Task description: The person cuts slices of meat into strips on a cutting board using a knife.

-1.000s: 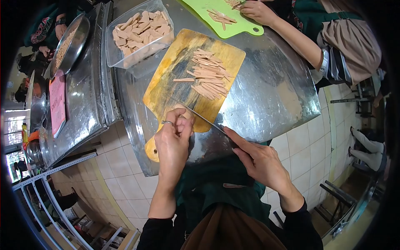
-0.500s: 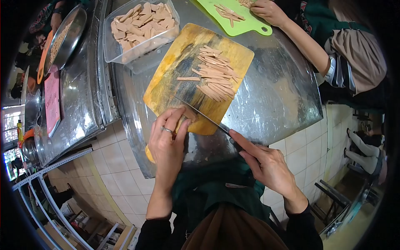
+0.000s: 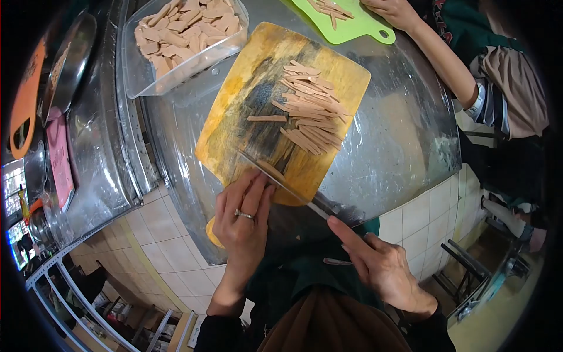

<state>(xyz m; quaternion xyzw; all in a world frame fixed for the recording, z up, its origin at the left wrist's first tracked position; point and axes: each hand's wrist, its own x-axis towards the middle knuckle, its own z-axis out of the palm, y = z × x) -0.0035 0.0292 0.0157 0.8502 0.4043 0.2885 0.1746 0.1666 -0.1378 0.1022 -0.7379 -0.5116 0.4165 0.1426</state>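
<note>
My right hand (image 3: 387,267) grips a knife (image 3: 296,195) by its handle, the forefinger stretched along it. Its blade slants up and left over the near edge of a worn yellow wooden cutting board (image 3: 234,129). My left hand (image 3: 241,214), a ring on one finger, has its fingertips bunched against the blade, pressing a pinkish-tan slice (image 3: 272,169) on the board. Part of that slice shows beyond the blade; the rest is hidden by fingers and knife. Farther up the board lies a pile of thin cut strips (image 3: 311,108), with a single strip (image 3: 267,118) apart to its left.
A clear plastic tub (image 3: 229,53) of uncut slices stands at the back left on the metal table (image 3: 404,129). At the top, another person's hand (image 3: 390,12) is beside a green cutting board (image 3: 352,32) with strips. An orange board (image 3: 26,100) and metal bowl (image 3: 73,64) are far left.
The view has shifted slightly, so the board sits a little lower. The blade has come closer to my left fingertips, and more of the slice lies on its far side.
</note>
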